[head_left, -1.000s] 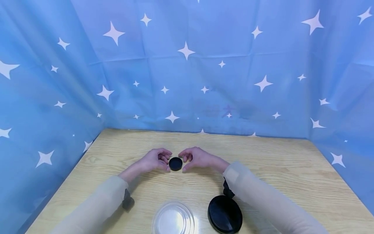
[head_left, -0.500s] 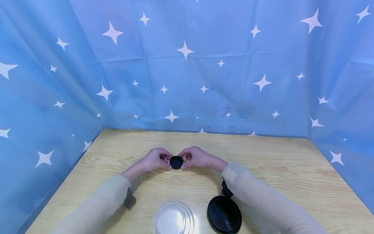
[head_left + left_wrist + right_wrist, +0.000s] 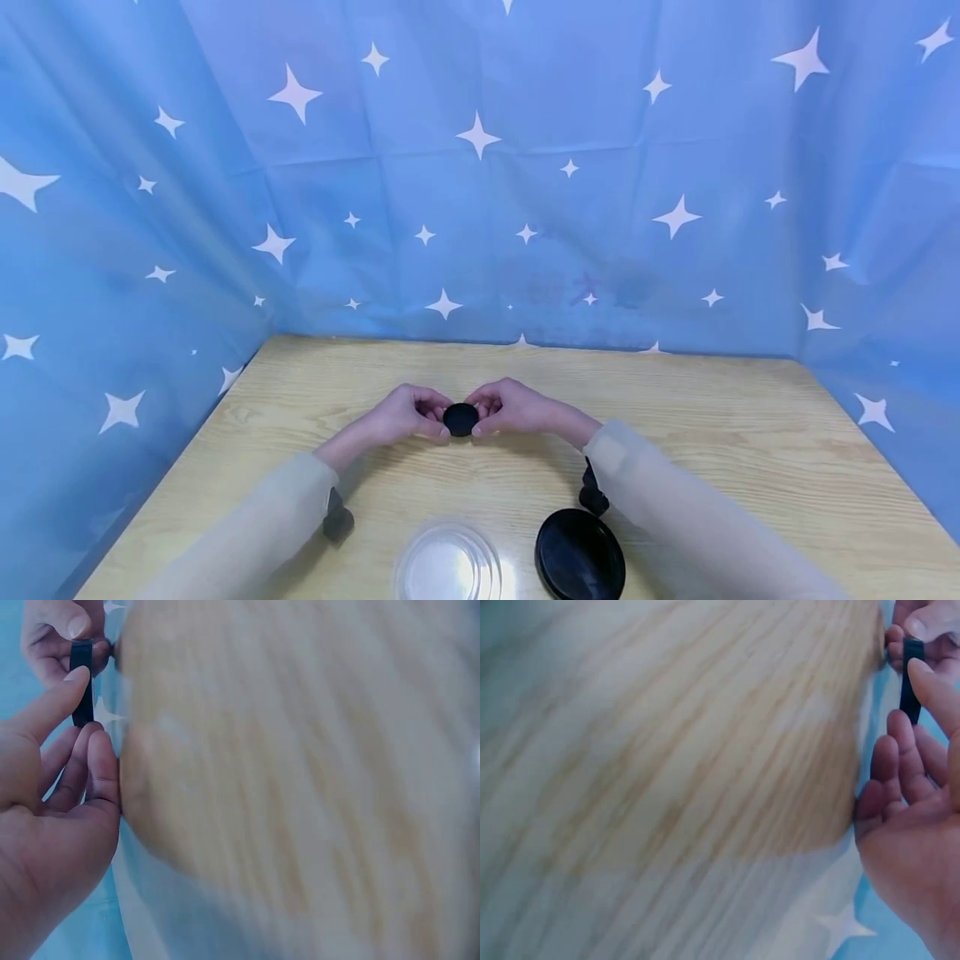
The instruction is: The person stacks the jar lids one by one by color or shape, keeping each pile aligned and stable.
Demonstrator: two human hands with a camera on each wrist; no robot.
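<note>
A small round black lid (image 3: 461,420) is held between both hands near the middle of the table in the head view. My left hand (image 3: 401,415) pinches its left edge, thumb in front and fingers behind. On the opposite edge, my right hand (image 3: 519,408) pinches it the same way. The left wrist view shows the lid (image 3: 82,682) edge-on, under the left thumb, with the other hand just beyond. From the right wrist, the lid (image 3: 911,682) also appears as a narrow dark band by the right thumb.
Closer to me on the wooden table (image 3: 697,442) are a clear round plastic container (image 3: 446,567) and a large round black lid (image 3: 580,554), which lies beside the right forearm. A blue star-patterned curtain (image 3: 480,192) encloses the back and sides.
Both hands were beside the black lid a second ago, fingers apart from it; they closed in and took hold of its two edges. The head view has shifted slightly.
</note>
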